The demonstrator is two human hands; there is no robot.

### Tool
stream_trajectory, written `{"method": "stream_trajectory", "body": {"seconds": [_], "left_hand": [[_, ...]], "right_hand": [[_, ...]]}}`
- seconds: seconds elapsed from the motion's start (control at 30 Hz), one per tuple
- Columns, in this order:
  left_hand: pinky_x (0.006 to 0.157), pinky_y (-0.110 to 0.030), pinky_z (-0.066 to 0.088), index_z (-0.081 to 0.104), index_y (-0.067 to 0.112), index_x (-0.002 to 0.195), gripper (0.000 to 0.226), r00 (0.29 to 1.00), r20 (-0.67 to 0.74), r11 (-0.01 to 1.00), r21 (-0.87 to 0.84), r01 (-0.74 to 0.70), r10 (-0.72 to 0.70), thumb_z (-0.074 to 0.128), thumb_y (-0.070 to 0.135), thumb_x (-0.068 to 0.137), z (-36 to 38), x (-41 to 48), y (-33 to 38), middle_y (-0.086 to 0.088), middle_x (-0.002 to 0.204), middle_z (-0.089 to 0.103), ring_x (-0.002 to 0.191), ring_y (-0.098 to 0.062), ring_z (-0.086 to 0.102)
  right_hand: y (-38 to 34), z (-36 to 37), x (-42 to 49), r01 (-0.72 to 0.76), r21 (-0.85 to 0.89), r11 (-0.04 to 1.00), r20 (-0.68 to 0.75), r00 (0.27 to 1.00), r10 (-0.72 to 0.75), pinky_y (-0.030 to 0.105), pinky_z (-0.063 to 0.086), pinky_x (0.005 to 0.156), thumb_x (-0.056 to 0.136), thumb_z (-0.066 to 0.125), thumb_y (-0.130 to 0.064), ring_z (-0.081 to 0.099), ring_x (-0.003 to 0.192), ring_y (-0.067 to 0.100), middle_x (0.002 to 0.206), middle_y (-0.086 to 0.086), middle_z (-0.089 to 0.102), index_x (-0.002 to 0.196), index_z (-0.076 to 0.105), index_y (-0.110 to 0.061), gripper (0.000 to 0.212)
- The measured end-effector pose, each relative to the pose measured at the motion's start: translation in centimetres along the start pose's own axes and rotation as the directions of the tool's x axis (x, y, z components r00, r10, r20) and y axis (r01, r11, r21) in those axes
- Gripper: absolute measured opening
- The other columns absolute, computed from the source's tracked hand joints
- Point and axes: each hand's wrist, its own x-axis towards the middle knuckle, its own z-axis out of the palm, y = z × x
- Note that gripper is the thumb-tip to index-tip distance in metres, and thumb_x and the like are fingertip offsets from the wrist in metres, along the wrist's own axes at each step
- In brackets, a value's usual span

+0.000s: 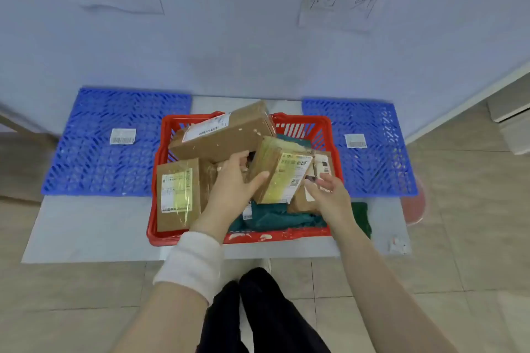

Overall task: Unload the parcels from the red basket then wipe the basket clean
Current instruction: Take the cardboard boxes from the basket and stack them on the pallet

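Observation:
The red basket (301, 126) sits on a grey sheet against the wall, packed with several brown cardboard parcels. A long box (223, 137) lies tilted across the top. A flat parcel (176, 195) leans at the basket's left side. My left hand (232, 186) grips the left edge of a small tape-wrapped parcel (282, 172) with a yellowish label, held tilted above the others. My right hand (329, 195) hovers open just right of that parcel, fingers spread. A dark green bag (272, 218) lies at the basket's front.
Two blue plastic grid pallets (114, 140) (364, 149) flank the basket, each carrying a small barcode label. A dark green cloth (362, 219) lies right of the basket, next to a red round object (413, 203). Paper signs hang on the wall.

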Motion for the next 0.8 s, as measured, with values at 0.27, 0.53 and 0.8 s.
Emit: {"method": "stream_trajectory", "body": {"seconds": [0.27, 0.53, 0.8], "left_hand": [[0.108, -0.031, 0.032, 0.018, 0.019, 0.144, 0.086, 0.983, 0.041, 0.974, -0.131, 0.184, -0.180, 0.070, 0.032, 0.076, 4.0, 2.8, -3.3, -0.001, 0.147, 0.030, 0.132, -0.012, 0.032], [0.099, -0.023, 0.036, 0.037, 0.022, 0.135, 0.078, 0.982, 0.074, 0.970, -0.160, 0.183, -0.173, 0.072, 0.042, 0.069, 3.6, 4.0, -3.9, 0.004, 0.137, 0.045, 0.122, -0.007, 0.045], [0.093, -0.031, 0.045, 0.050, 0.038, 0.114, 0.053, 0.977, 0.071, 0.864, -0.457, 0.212, -0.202, 0.062, 0.059, 0.067, -0.2, 2.4, -2.1, 0.006, 0.116, 0.056, 0.110, -0.009, 0.054]], "right_hand": [[1.6, 1.4, 3.7, -0.024, -0.050, 0.998, 0.097, 0.995, 0.029, 0.015, 0.039, 0.075, 0.084, 0.065, -0.033, 0.053, 0.093, 0.002, 0.113, -0.010, 0.056, 0.123, 0.052, -0.020, 0.042], [-0.1, 1.8, 4.0, 0.010, 0.006, 1.000, 0.094, 0.996, -0.011, 0.009, 0.040, 0.067, 0.086, 0.063, -0.029, 0.054, 0.084, -0.009, 0.090, -0.021, 0.059, 0.097, 0.056, -0.029, 0.012], [-2.9, 2.2, 1.0, 0.132, 0.196, 0.972, 0.154, 0.974, -0.163, 0.021, 0.053, 0.083, 0.084, 0.065, -0.021, 0.056, 0.108, -0.004, 0.120, -0.010, 0.060, 0.105, 0.055, -0.042, 0.031]]}}
